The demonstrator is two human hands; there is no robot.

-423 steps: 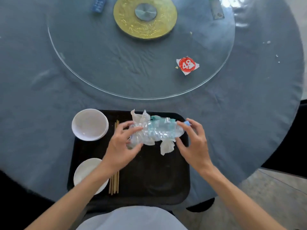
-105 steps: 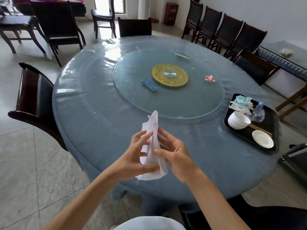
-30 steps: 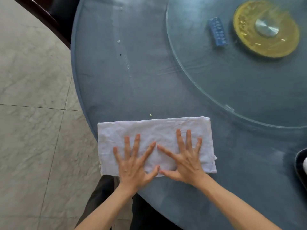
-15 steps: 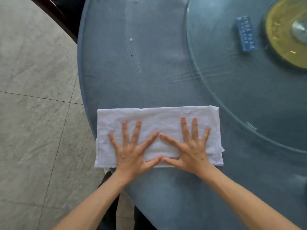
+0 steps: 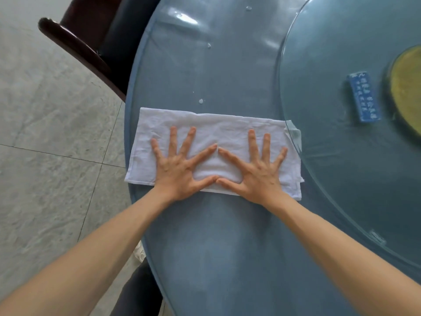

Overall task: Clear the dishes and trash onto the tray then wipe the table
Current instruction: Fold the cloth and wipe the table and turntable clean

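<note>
A folded white cloth (image 5: 218, 128) lies flat on the round blue table (image 5: 227, 258), close to its left edge. My left hand (image 5: 182, 165) presses on the cloth's left half with fingers spread straight. Beside it, my right hand (image 5: 252, 169) presses on the right half the same way; the two thumbs and forefingers nearly touch. The cloth's right end slips under the rim of the glass turntable (image 5: 341, 169). The tray is out of view.
A small blue box (image 5: 363, 96) lies on the turntable next to the yellow centre disc (image 5: 407, 92). Small crumbs or droplets (image 5: 201, 101) dot the table beyond the cloth. A dark wooden chair (image 5: 91, 44) stands at the far left; grey tiled floor is on the left.
Both hands have slid the cloth farther across the table, away from me, toward the crumbs. Its right end now reaches under the turntable rim. The chair has come into view.
</note>
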